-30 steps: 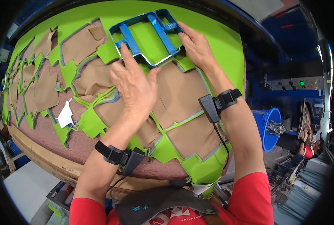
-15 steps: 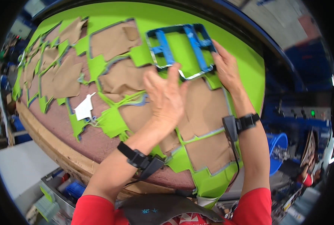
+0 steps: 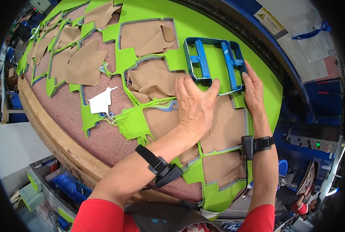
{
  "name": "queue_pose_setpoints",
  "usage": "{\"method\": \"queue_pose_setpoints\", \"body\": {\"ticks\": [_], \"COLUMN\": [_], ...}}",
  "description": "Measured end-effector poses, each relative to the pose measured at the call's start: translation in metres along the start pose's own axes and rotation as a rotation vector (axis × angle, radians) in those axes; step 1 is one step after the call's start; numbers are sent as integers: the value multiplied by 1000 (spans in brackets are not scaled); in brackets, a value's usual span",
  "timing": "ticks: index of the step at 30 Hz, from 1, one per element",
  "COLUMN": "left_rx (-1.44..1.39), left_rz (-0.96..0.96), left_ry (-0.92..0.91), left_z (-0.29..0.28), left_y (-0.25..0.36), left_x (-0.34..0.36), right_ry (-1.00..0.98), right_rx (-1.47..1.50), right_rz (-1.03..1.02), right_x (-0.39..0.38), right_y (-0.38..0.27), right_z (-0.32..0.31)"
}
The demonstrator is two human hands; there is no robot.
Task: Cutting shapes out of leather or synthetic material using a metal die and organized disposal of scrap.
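A blue metal cutting die (image 3: 200, 63), an open frame with crossbars, lies on a bright green sheet (image 3: 254, 48). My right hand (image 3: 254, 89) grips its right side, with the thumb at the rim and the fingers behind. At the die's lower left notch is my left hand (image 3: 195, 104), its thumb against the near rim and its curled fingertips at the corner. Under my left palm and nearer to me, brown pieces (image 3: 228, 127) lie in cut-out openings of the green sheet.
More brown pieces (image 3: 88, 63) lie in and over the cut-outs on the left. A white scrap (image 3: 100, 102) rests on the scored reddish board (image 3: 70, 112). The board's wooden edge (image 3: 62, 135) curves along the near left. A dark machine edge (image 3: 238, 33) runs behind.
The view has shifted, so the board and die appear further right and lower. My left fingers, spread before, now curl at the die's corner. My right hand keeps its hold.
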State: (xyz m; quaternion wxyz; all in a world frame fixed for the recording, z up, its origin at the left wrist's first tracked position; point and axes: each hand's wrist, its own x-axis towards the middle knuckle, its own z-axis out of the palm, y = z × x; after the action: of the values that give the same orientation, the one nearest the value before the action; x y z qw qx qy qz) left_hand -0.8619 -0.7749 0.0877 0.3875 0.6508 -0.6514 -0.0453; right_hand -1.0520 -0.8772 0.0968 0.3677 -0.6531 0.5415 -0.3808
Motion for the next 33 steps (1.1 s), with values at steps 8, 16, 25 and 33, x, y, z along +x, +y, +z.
{"method": "queue_pose_setpoints", "body": {"ticks": [8,16,25,33], "left_rx": [15,125,171,147], "left_rz": [4,58,17,46], "left_ry": [-82,-80,-90,-89], "left_z": [1,-2,2,1], "left_y": [3,3,4,1], "left_x": [-1,1,-2,0], "right_ry": [24,55,63,104], "right_rx": [-6,-185,-260,-129], "right_rz": [-29,-36,-89,-105], "right_x": [0,2,-2,-1], "right_y": [20,4,2,8], "right_z": [-6,-2,-7,-2]}}
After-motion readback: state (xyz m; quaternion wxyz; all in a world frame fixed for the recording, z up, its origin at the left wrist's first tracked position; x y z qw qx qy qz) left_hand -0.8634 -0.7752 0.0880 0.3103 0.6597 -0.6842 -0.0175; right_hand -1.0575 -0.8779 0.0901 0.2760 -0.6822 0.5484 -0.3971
